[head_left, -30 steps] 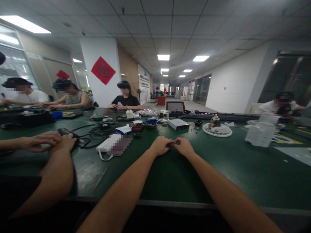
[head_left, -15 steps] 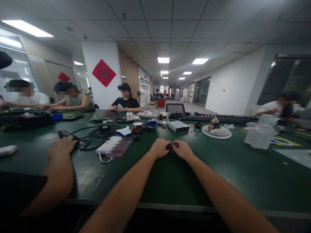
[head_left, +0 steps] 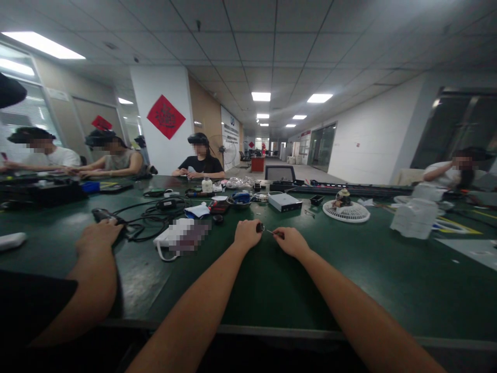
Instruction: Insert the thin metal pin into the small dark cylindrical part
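Observation:
Just above the green table [head_left: 272, 295], my left hand [head_left: 247, 234] is closed on a small dark round part [head_left: 260, 227] that shows at its fingertips. To its right, my right hand [head_left: 290, 241] pinches a thin metal piece [head_left: 269, 232], whose tip points left toward the round part. A small gap separates the two. What the thin piece is exactly is too small to tell. Beyond my hands lies a silver and black box [head_left: 284, 202].
A white fan part [head_left: 346, 211] and clear plastic packaging [head_left: 415, 217] lie to the right. Left are black cables [head_left: 145, 220], a white device [head_left: 176, 233] and a neighbouring person's hand [head_left: 99, 238]. Another person [head_left: 200, 163] sits across the table.
My hands have moved apart, the left one shifting left. The round part and the thin metal piece now show separately between them. A person at far right has raised an arm to the head.

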A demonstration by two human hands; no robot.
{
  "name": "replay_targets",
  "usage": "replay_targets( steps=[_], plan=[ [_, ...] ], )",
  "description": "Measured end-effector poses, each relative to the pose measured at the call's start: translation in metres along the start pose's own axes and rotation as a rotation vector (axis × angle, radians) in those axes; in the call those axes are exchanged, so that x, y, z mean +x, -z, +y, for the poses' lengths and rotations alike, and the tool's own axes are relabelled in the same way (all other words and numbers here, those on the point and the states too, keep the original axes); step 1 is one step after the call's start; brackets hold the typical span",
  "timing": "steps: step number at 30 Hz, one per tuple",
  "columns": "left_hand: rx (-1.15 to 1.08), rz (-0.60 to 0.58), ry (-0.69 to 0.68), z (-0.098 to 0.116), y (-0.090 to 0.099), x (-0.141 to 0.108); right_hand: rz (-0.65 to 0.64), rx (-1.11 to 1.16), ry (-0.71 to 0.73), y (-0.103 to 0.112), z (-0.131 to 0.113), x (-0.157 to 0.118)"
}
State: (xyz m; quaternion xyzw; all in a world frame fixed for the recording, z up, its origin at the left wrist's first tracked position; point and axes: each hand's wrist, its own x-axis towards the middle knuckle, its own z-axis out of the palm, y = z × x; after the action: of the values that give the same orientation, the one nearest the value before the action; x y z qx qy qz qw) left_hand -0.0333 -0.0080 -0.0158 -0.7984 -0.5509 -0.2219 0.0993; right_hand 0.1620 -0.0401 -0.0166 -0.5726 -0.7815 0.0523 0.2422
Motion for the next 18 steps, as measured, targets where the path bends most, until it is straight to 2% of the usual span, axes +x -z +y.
replay_targets(
  steps=[8,13,18],
  plan=[
    [-0.045,-0.034,-0.139,0.0037,0.0032,-0.0039,0.014,-0.04,-0.02,-0.0061,-0.0035,0.0024],
    [-0.033,-0.012,-0.118,0.0016,0.0056,-0.005,0.008,-0.058,-0.027,-0.007,-0.0048,0.0029],
    [-0.017,0.015,-0.068,0.001,0.0044,-0.0037,-0.028,-0.04,0.026,-0.0019,-0.0043,0.0005]
  ],
)
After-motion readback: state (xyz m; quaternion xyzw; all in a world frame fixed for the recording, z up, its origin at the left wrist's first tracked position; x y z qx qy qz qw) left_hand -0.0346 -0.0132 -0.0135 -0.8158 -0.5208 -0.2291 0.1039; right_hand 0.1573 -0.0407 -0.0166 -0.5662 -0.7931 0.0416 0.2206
